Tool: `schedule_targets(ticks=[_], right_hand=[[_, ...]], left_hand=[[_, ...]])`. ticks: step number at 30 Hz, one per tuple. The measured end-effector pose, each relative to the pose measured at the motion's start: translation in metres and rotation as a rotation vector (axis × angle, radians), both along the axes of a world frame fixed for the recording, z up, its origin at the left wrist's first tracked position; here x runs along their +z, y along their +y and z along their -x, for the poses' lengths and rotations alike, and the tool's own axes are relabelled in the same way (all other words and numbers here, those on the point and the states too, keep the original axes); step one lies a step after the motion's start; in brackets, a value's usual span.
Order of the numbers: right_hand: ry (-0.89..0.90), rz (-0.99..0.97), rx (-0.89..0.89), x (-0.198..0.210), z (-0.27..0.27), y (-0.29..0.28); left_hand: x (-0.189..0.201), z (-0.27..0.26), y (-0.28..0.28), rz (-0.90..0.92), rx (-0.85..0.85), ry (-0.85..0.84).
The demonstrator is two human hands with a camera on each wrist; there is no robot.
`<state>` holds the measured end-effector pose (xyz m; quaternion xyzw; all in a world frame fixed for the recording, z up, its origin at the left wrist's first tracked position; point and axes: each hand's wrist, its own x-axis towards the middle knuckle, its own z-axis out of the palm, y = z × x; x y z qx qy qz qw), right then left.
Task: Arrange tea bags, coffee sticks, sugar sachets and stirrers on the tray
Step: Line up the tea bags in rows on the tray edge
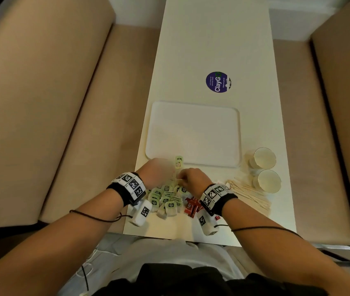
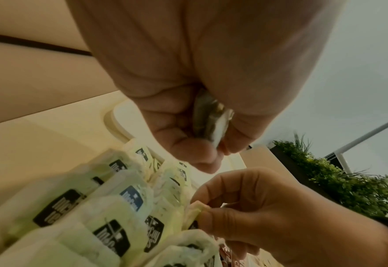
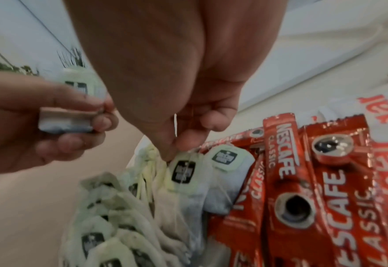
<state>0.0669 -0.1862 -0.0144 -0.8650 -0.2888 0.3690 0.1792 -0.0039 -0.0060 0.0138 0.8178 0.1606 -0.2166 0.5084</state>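
Observation:
A pile of green-tagged tea bags (image 1: 165,199) lies at the table's near edge, with red coffee sticks (image 1: 192,207) to its right. My left hand (image 1: 163,171) hovers over the pile just before the tray (image 1: 193,133) and grips a small stack of tea bags (image 3: 65,121); one green tag (image 1: 178,162) sticks up past its fingers. My right hand (image 1: 185,178) reaches down into the pile and pinches a single tea bag (image 3: 181,169) by its top edge. White sugar sachets (image 3: 385,137) lie beyond the coffee sticks. Wooden stirrers (image 1: 248,195) fan out to the right. Nothing is on the tray.
Two paper cups (image 1: 263,158) (image 1: 269,181) lie on their sides right of the tray, near the stirrers. A round purple sticker (image 1: 217,82) marks the table behind the tray. Beige cushioned benches (image 1: 52,103) flank the narrow white table on both sides.

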Motion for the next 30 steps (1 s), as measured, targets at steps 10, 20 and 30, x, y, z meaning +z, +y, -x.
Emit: schedule_targets(ticks=[10,20,30], right_hand=[[0.036,-0.265,-0.05,0.053,-0.032,-0.022],[0.038,-0.447,-0.051,0.093,-0.057,-0.026],[0.047,-0.473,-0.339,0.085,-0.068,-0.002]], left_hand=[[0.016,-0.025,-0.007,0.084,0.086,0.004],[0.038,-0.042,-0.013,0.157,-0.023,-0.076],[0.044,-0.057,0.017,0.233,0.246,-0.155]])
